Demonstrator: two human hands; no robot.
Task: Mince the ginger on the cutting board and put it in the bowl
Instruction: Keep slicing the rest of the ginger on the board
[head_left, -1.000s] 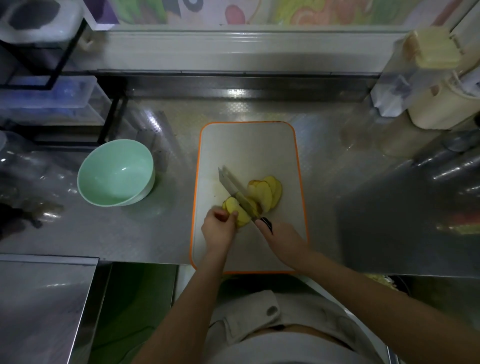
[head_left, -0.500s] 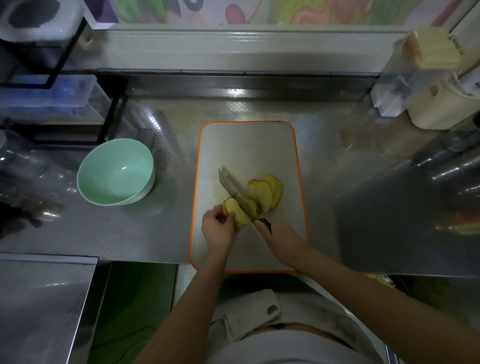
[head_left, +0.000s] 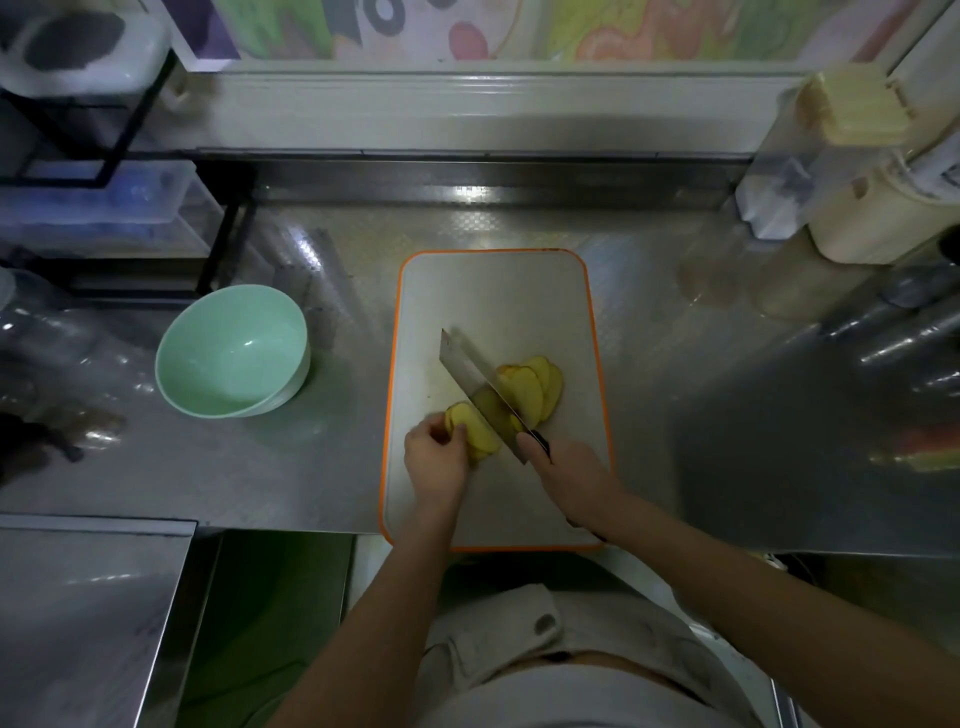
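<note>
An orange-rimmed cutting board (head_left: 493, 301) lies on the steel surface (head_left: 291, 467), its near edge close to the person's body. The ginger sits a little past the middle of the board in two lots. A chunk (head_left: 478, 436) lies at the left, and a fan of cut slices (head_left: 543, 384) overlaps just to the right of it.

The left hand (head_left: 434, 465) holds the chunk from its near-left side. Its grip is closed on the chunk, with curled fingers and thumb pinching it against the board. The right hand (head_left: 569, 475) has its grip wrapped round the black handle (head_left: 541, 442) of a knife (head_left: 470, 371). One fingertip of this hand reaches up to the heel of the blade. The blade runs on a slant from the near right to the far left, between the chunk and the fanned slices, with its edge down among the ginger. Whether the edge touches the board cannot be told.

A pale green bowl (head_left: 234, 348) stands upright on the surface well to the left of the board, and no ginger shows inside it.

At the far left, a black wire rack (head_left: 130, 119) stands over clear plastic boxes (head_left: 104, 208). At the far right, cream-coloured containers (head_left: 872, 218) stand against the wall.
</note>
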